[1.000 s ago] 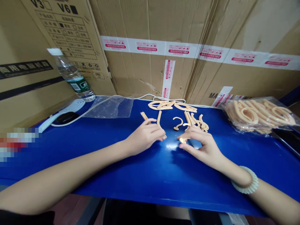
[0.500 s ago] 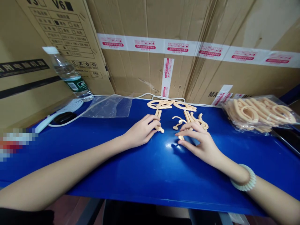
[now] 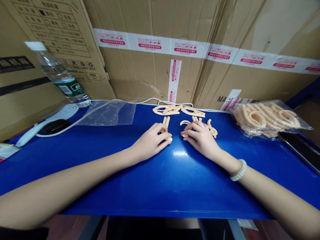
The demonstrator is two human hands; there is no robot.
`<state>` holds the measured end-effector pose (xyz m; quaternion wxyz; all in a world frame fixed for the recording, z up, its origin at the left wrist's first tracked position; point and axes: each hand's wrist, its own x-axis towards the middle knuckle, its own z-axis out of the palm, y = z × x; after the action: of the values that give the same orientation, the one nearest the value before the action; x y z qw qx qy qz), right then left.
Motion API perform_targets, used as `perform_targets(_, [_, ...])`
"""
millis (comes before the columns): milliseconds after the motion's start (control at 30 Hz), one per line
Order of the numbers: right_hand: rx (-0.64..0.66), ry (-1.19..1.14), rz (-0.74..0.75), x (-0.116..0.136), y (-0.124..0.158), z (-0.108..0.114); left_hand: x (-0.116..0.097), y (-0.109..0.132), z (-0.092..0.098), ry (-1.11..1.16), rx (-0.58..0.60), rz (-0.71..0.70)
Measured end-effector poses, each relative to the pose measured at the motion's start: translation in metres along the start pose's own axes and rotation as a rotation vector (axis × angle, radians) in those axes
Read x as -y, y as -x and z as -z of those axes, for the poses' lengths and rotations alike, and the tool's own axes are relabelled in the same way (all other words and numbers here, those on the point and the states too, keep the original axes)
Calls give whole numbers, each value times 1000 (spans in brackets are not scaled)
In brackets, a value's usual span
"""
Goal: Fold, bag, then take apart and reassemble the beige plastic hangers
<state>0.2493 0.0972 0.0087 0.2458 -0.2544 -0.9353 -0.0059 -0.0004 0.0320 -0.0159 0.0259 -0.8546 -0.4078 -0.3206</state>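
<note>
Beige strips [image 3: 166,121], apparently folding-hanger arms, lie under the fingers of my left hand [image 3: 150,140]. That hand is closed on them, its thumb and fingertips around a rounded end that pokes out. My right hand [image 3: 202,138] hovers low over the right-hand group of beige parts, with bent fingertips at a small beige piece [image 3: 185,135], probably the base of a hanger hook. Most of that piece is hidden by the fingers. A curved beige hook [image 3: 185,122] lies just beyond them, and S-shaped pieces [image 3: 212,128] show past my knuckles.
Oval beige frames [image 3: 167,109] lie at the back, before a white cable [image 3: 150,99] and cardboard boxes [image 3: 150,70]. To the right is a clear bag of beige parts [image 3: 267,118]. A water bottle [image 3: 67,85], hairbrush [image 3: 62,112] and flat plastic bag [image 3: 110,113] sit left.
My right hand has moved forward and left, lowering the small piece toward the other parts. My left hand stays on the strips. The view has shifted slightly.
</note>
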Motion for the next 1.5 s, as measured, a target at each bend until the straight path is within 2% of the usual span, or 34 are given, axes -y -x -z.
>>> perform_targets(133, [1, -37, -41, -5, -1, -5, -4, 0, 0, -23, 10, -15])
perform_targets(233, [-3, -71, -20, -6, -1, 2, -4, 1, 1, -22, 22, -34])
perform_targets(333, [-35, -106, -58, -14, 0, 25, -3, 2, 2, -19, 5, -39])
perform_targets(433, [-46, -130, -121, -33, 5, 57, -2, 4, 3, -10, -8, -48])
perform_targets(533, [62, -112, -129, -55, 13, 81, -2, 4, 3, -7, -11, -62])
perform_targets(600, [172, -96, -137, -66, 20, 88, -3, 4, 3, -8, -14, -67])
perform_targets(700, [313, -55, -187, -76, 28, 86, -3, 3, 3, -5, -16, -67])
perform_targets(800, [388, -45, -222, -78, 34, 81, -3, 2, 3, -2, -22, -66])
perform_targets(1167, [389, -74, -191, -70, 34, 72, -3, 1, 2, 26, -52, -60])
perform_targets(1500, [448, -134, -280, -76, 35, 77, -2, 2, 1, 22, -51, -59])
